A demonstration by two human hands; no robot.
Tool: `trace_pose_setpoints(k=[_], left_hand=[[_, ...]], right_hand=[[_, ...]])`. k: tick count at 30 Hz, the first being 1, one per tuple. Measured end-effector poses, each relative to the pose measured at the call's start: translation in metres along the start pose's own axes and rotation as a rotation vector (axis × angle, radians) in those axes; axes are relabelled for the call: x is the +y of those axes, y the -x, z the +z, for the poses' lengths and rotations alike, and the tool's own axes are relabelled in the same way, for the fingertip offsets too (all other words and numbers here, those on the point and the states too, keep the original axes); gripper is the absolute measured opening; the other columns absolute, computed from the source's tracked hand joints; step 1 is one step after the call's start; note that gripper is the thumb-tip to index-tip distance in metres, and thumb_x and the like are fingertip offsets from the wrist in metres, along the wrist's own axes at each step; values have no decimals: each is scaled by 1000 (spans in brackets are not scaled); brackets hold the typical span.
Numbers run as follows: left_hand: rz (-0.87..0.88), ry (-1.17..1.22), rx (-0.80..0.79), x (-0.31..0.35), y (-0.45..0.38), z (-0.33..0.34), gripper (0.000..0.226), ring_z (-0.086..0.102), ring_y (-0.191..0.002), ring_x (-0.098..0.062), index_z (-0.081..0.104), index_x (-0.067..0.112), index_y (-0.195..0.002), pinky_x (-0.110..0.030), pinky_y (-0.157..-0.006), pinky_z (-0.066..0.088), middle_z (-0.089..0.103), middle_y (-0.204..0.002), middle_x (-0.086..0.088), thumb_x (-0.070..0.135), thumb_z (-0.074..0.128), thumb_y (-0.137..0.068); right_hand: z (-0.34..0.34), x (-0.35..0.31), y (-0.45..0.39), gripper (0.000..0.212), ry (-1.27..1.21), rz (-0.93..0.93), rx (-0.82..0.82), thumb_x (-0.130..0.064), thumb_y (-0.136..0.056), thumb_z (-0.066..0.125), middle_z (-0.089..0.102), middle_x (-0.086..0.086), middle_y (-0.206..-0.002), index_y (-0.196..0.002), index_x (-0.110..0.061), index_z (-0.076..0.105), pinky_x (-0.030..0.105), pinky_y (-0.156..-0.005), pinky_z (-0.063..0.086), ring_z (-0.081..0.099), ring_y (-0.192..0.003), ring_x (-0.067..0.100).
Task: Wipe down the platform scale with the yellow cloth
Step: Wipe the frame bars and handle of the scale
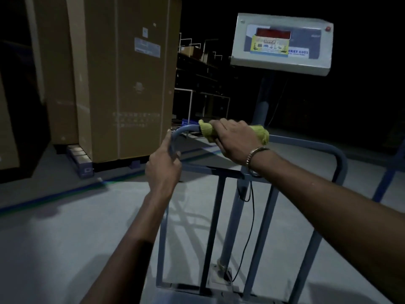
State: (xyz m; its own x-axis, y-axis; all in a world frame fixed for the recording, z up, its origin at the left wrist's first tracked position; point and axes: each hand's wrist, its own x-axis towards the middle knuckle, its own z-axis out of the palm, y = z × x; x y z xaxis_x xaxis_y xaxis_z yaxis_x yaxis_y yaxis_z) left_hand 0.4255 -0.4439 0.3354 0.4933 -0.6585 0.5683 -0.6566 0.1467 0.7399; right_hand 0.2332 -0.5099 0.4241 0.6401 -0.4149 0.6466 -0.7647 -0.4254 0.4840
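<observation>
yellow cloth (260, 132) under right hand (236, 139) wraps rail (306, 142); left hand (163, 165) grips corner.

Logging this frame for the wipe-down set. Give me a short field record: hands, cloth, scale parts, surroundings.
left hand: grips the bare curved corner of the blue rail
right hand: presses the yellow cloth around the top of the rail
display box: on a post behind the rail, readout dark
cable: hangs down by the post
cardboard boxes: stacked at left
floor: grey
</observation>
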Motion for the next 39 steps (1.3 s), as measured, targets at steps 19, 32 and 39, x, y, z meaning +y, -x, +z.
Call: trace_pose_setpoints(k=[19, 32, 39], left_hand=[[517, -284, -121, 50, 6, 31, 87, -16, -162, -24, 10, 27, -169, -74, -123, -4, -2, -177, 7, 34, 62, -100], [532, -336, -102, 96, 38, 72, 91, -9, -163, -22, 9, 20, -168, -69, -126, -4, 9, -177, 1, 37, 63, -97], [542, -375, -178, 120, 35, 69, 101, 3, -163, -22, 19, 29, -166, -68, -126, -10, 19, -174, 5, 56, 70, -83]], right_hand=[[2, 57, 71, 29, 12, 427, 125, -40, -79, 52, 59, 6, -88, -99, -19, 55, 42, -77, 37, 54, -83, 31], [-29, 124, 114, 19, -113, 279, -126, -37, -91, 54, 57, 1, -84, -101, -23, 46, 38, -66, 43, 57, -73, 28], [-2, 113, 122, 36, 109, 698, 51, -36, -75, 47, 61, 11, -97, -102, -13, 52, 45, -86, 42, 52, -90, 32]])
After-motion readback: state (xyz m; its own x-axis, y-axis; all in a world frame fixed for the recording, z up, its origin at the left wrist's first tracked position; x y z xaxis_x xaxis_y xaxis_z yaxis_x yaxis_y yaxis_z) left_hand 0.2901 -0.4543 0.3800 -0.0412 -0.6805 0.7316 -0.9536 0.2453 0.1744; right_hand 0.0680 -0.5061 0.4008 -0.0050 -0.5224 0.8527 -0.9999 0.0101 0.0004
